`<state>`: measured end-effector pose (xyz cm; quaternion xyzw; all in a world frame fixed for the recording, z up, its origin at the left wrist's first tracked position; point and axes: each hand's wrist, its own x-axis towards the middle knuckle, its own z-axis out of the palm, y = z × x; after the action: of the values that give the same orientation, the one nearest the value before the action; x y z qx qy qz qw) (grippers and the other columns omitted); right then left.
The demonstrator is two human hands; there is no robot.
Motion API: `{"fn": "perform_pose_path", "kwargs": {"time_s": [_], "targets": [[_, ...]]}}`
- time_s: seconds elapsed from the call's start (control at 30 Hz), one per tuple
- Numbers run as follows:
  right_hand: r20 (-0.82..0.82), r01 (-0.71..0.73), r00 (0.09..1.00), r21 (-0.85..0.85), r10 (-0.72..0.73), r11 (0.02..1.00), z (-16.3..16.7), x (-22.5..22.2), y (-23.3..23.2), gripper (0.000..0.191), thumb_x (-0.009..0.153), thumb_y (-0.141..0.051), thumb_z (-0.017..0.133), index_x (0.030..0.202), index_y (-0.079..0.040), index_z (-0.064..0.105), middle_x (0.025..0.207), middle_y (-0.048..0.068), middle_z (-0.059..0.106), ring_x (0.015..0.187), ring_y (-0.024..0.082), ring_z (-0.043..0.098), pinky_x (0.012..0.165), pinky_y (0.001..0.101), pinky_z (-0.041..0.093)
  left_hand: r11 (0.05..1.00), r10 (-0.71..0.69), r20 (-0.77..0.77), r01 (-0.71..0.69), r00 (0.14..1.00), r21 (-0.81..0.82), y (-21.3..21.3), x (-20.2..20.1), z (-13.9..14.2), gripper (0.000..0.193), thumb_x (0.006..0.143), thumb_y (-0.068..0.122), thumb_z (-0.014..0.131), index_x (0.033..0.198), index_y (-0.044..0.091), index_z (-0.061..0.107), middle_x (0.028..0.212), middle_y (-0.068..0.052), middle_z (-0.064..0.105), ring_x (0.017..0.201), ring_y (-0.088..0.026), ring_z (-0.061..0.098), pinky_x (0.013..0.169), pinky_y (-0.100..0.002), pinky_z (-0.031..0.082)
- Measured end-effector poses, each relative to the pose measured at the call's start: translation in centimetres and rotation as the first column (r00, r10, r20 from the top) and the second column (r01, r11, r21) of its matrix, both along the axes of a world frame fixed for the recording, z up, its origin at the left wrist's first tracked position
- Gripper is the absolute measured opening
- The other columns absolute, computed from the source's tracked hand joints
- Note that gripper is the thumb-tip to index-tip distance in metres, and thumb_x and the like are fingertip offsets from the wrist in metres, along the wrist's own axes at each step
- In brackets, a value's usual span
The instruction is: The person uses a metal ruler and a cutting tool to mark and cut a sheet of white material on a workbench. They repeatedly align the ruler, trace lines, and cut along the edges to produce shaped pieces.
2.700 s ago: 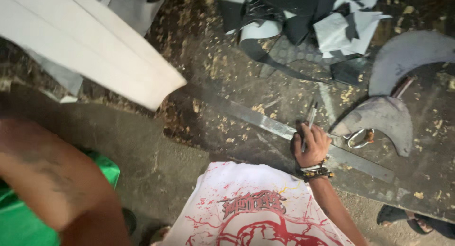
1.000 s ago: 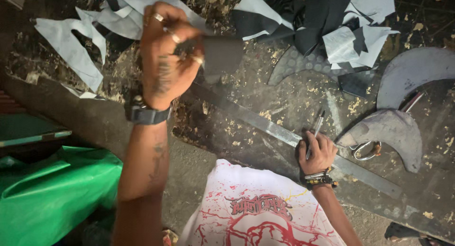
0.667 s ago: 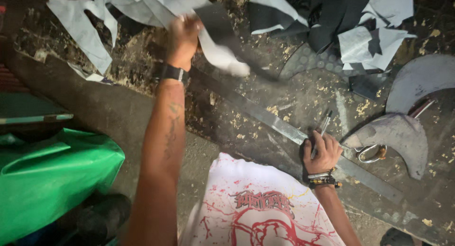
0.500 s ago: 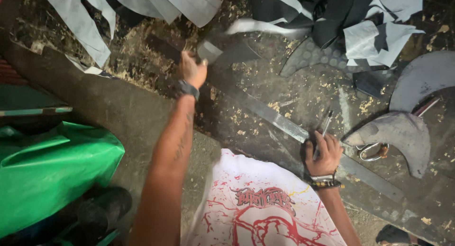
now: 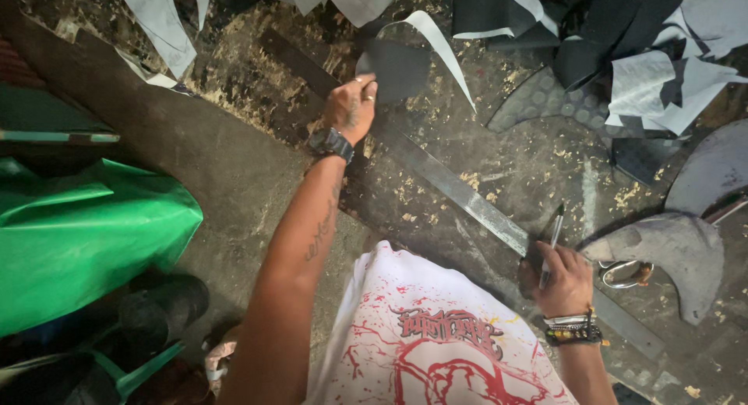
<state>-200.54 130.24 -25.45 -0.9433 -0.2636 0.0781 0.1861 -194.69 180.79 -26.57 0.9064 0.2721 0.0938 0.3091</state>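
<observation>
Here, upper middle of the frame: left hand (image 5: 351,105) pinched shut on the edge of a dark rounded sheet piece (image 5: 396,66), lifted just clear of the littered floor, probably for a look at its cut outline. Lower right: right hand (image 5: 562,279) closed around a slim pen-like tool (image 5: 552,241), tip up, resting against a long flat metal ruler (image 5: 460,193) lying diagonally. Beside it, matte grey curved cutouts (image 5: 670,253); along the top, limp pale offcuts (image 5: 160,19)
</observation>
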Motion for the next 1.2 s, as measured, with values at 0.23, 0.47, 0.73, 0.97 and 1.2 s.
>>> {"fn": "perform_pose_path", "kwargs": {"time_s": [0.23, 0.47, 0.73, 0.97, 1.2], "targets": [[-0.049, 0.027, 0.998, -0.261, -0.041, 0.965, 0.5, 1.2, 0.7, 0.049, 0.075, -0.041, 0.083, 0.117, -0.02, 0.07, 0.104, 0.005, 0.07, 0.11, 0.028, 0.063, 0.097, 0.0451, 0.043, 0.969, -0.168, -0.258, 0.207, 0.951, 0.133, -1.8, 0.2, 0.2, 0.1, 0.065, 0.05, 0.092, 0.146, 0.017, 0.045, 0.156, -0.015, 0.039, 0.143, -0.034, 0.043, 0.115, -0.059, 0.036], [-0.136, 0.005, 0.99, -0.279, -0.045, 0.96, 0.9, 2.6, 1.5, 0.048, 0.069, -0.043, 0.084, 0.11, -0.022, 0.07, 0.104, 0.0, 0.072, 0.112, 0.024, 0.064, 0.101, 0.0465, 0.04, 0.98, -0.113, -0.361, 0.165, 0.926, 0.114, -1.3, -0.9, 2.1, 0.156, 0.045, 0.073, 0.095, 0.159, 0.014, 0.007, 0.162, -0.034, -0.003, 0.154, -0.047, 0.003, 0.117, -0.072, 0.013], [-0.221, -0.003, 0.973, -0.307, -0.068, 0.952, -0.1, 2.9, 1.6, 0.057, 0.058, -0.043, 0.091, 0.106, -0.022, 0.071, 0.108, 0.002, 0.072, 0.115, 0.028, 0.062, 0.1, 0.0452, 0.044, 0.908, 0.239, 0.18, -0.154, 0.954, -0.389, 3.1, -0.3, 1.0, 0.11, 0.089, 0.053, 0.073, 0.166, 0.007, 0.009, 0.162, -0.026, 0.035, 0.137, -0.036, 0.059, 0.112, -0.048, 0.053], [-0.108, 0.09, 0.988, -0.17, -0.11, 0.981, -0.5, 1.0, 1.7, 0.067, 0.063, -0.034, 0.09, 0.123, -0.015, 0.069, 0.111, 0.011, 0.069, 0.108, 0.034, 0.063, 0.093, 0.0451, 0.052, 0.608, 0.734, 0.349, -0.335, 0.583, -0.719, 8.4, -0.5, 3.6, 0.085, 0.094, 0.034, 0.065, 0.159, 0.008, 0.018, 0.141, -0.021, 0.055, 0.105, -0.031, 0.074, 0.083, -0.041, 0.062], [-0.129, 0.062, 0.987, -0.225, -0.093, 0.972, 0.5, 2.2, 2.3, 0.067, 0.058, -0.039, 0.092, 0.117, -0.014, 0.069, 0.107, 0.012, 0.07, 0.105, 0.034, 0.065, 0.093, 0.0455, 0.053, 0.932, -0.2, -0.157, 0.237, 0.967, 0.273, 1.8, 0.2, 1.0, 0.02, 0.108, 0.024, 0.061, 0.126, 0.026, 0.069, 0.117, -0.002, 0.073, 0.106, -0.017, 0.069, 0.093, -0.031, 0.057]]}}
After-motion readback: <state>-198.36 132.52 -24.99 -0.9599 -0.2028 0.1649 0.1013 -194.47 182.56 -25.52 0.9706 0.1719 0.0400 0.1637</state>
